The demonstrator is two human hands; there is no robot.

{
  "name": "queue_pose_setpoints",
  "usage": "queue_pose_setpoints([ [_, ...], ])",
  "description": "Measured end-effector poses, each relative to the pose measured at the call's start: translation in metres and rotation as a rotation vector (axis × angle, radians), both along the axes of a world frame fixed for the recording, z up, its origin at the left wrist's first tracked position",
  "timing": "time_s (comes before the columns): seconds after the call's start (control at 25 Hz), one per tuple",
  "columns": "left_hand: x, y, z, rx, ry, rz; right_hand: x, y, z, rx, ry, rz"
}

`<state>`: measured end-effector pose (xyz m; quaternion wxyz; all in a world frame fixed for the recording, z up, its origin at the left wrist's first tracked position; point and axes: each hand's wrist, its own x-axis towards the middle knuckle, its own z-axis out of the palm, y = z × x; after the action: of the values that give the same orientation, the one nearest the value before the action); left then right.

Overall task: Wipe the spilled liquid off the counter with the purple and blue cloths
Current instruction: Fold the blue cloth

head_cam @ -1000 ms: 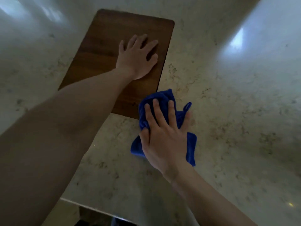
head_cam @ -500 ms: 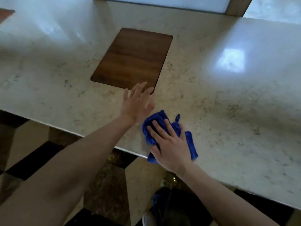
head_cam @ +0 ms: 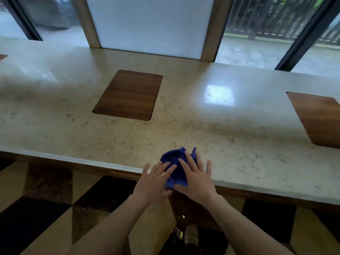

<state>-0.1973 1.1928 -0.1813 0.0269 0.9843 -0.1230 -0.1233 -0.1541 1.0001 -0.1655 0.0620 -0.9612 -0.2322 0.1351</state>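
A crumpled blue cloth [head_cam: 173, 163] lies at the front edge of the beige marble counter [head_cam: 239, 144], its near end hanging over the edge. My right hand [head_cam: 196, 178] lies flat on the cloth's right side with fingers spread and the thumb tucked under its near end. My left hand [head_cam: 153, 180] sits just off the counter's edge, fingers apart, fingertips touching the cloth's left side. No purple cloth is in view. I cannot make out any liquid on the counter.
A wooden inlay panel [head_cam: 128, 94] is set into the counter beyond the cloth, and another wooden panel [head_cam: 320, 118] sits at the far right. Window frames and a white panel [head_cam: 147, 24] stand behind the counter. Checkered floor tiles [head_cam: 55, 208] lie below.
My left hand came off the wooden panel and back to the cloth. My right hand pulled the blue cloth toward the counter's front edge. The view rose and widened.
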Motion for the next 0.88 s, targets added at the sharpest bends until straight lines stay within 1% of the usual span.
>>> queue_pose_setpoints([
  [0.04, 0.001, -0.003, 0.002, 0.043, 0.002, 0.008, -0.009, -0.014, -0.002, -0.049, -0.045, 0.006],
  [0.16, 0.007, -0.015, 0.006, 0.117, -0.004, 0.023, -0.023, -0.035, -0.005, -0.150, -0.049, 0.001],
  [0.24, 0.011, -0.024, 0.009, 0.123, -0.078, 0.029, -0.023, -0.029, -0.001, -0.135, -0.077, -0.033],
  [0.28, 0.012, -0.027, 0.010, 0.113, -0.093, 0.033, -0.021, -0.026, 0.001, -0.114, -0.085, -0.046],
  [0.36, 0.013, -0.031, 0.013, 0.099, -0.116, 0.044, -0.019, -0.023, 0.002, -0.057, -0.161, -0.066],
  [0.52, 0.014, -0.047, 0.025, 0.029, -0.147, 0.057, -0.020, -0.031, 0.006, -0.001, -0.202, -0.098],
  [0.6, 0.008, -0.063, 0.035, -0.062, -0.088, 0.110, -0.023, -0.044, 0.015, 0.048, -0.171, -0.134],
  [0.72, -0.002, -0.096, 0.056, -0.321, -0.078, 0.213, -0.025, -0.092, 0.040, 0.265, -0.098, -0.272],
  [0.88, 0.002, -0.171, 0.099, -0.633, -0.124, 0.171, -0.034, -0.195, 0.100, 0.580, -0.037, -0.437],
])
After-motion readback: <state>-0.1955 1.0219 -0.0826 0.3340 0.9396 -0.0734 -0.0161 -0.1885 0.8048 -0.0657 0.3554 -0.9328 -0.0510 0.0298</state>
